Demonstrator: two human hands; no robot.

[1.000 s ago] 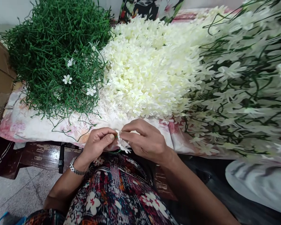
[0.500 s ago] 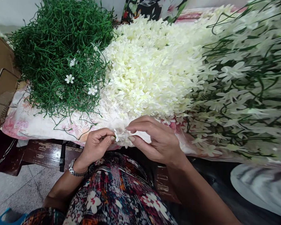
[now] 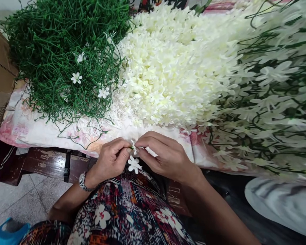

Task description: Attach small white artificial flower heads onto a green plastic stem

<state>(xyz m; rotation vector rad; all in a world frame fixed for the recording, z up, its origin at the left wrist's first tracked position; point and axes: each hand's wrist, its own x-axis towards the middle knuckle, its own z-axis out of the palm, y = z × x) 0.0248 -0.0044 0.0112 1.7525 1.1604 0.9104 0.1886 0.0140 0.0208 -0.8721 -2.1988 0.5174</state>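
Fingers (image 3: pixel 124 156) of the left hand (image 3: pixel 111 160) are closed together on the green end of a small white flower piece (image 3: pixel 134 148), and those of the right hand (image 3: pixel 168 156) meet its other side, thumb and forefinger drawn together at the white petals; whether they grip or only touch it cannot be told. The piece lies between the two hands, above the person's lap.

From the left, a cardboard box (image 3: pixel 0 81) with a bent wire stands at the edge of a flower-printed cloth (image 3: pixel 43 131). Below are the tiled floor (image 3: pixel 17 200), a blue object (image 3: pixel 11 233) partly cut off by the frame, and a dark wooden board (image 3: pixel 47 163) with a black buckled strap (image 3: pixel 66 166) hanging over it. On the cloth sits a tangled heap of green stems (image 3: pixel 66 58), with a few white blossoms lying on it and thin white strands (image 3: pixel 85 127) at its front edge. A metal watch (image 3: pixel 83 182) circles the left wrist.

Just under the fingertips, an open white flower (image 3: pixel 134 164) shows against the patterned clothing (image 3: pixel 127 207); whether it joins the held piece is unclear. Behind the hands spreads a broad heap of cream blossoms (image 3: pixel 168 71). Farther right lies a mass of white flowers on green stems (image 3: pixel 275 102), blurred toward the edge, and below it is a rounded grey-and-white object (image 3: pixel 280 204).
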